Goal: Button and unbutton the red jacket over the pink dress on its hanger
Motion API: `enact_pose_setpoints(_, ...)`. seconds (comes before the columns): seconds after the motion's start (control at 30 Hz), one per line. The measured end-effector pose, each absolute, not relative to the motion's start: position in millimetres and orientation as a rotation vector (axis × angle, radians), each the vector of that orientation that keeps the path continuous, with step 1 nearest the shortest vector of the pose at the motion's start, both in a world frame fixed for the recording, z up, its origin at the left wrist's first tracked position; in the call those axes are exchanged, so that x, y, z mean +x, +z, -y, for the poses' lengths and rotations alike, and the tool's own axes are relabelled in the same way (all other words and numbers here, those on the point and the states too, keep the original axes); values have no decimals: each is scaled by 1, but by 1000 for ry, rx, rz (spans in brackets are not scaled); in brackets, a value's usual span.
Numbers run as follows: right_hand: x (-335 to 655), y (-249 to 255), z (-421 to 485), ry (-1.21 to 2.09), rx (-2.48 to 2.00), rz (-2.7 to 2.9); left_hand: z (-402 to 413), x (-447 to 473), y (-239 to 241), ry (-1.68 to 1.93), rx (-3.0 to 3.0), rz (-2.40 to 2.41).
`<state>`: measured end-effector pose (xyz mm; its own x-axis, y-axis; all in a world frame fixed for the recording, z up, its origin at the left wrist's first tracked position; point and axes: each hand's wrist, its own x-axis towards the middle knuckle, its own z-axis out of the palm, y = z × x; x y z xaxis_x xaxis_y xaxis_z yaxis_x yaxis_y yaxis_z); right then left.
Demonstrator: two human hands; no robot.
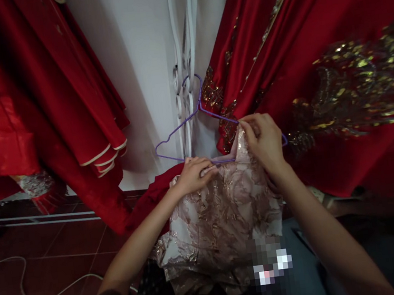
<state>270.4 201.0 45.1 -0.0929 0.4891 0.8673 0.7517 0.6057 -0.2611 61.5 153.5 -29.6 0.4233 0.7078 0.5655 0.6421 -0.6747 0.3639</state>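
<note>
Long red garments (77, 81) hang at the left, and at the right hangs more red cloth (330, 2) worked with gold sequins, both in front of a pale wall (122, 41). Dark red floor tiles (61, 240) show at the near left, a white cable (25, 278) lying across them. The patterned garment (218, 207), pinkish and white with a metallic sheen, is at the near middle, its neckline toward the far side and its lower part bunched. A slim white metal stand (190, 103) rises behind the purple hanger (219, 115), whose hook points to the far side and whose lower bar crosses the neckline. The right hand (264, 141) has its fingers pinched narrow on the top of the shoulder piece (241, 147), right at the hanger's sloping right arm. The left hand (193, 174) curls its fingers over the garment's upper left edge, holding cloth; it covers the spot, so I cannot tell whether it also grips the lower bar. The step in hand looks like seating the shoulders on the hanger. To do it well, the left fingers should steady that corner while the right ones guide the shoulder along the slope, without tugging the shiny fabric, then both sides should be evened so the neckline sits level.
</note>
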Motion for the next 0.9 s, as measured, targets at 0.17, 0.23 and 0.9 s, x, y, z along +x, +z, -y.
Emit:
enact_pose_setpoints(0.17,274,47,-207,-249,-1060,1799,-151,54,-22,1294,2403,-1156)
enact_pose_setpoints(0.23,279,49,-207,-228,-1068,1790,-152,30,-25,1498,2288,-1245)
enact_pose_setpoints(0.9,296,64,-218,-143,-1018,1857,-163,-91,-87,1933,1463,-1519)
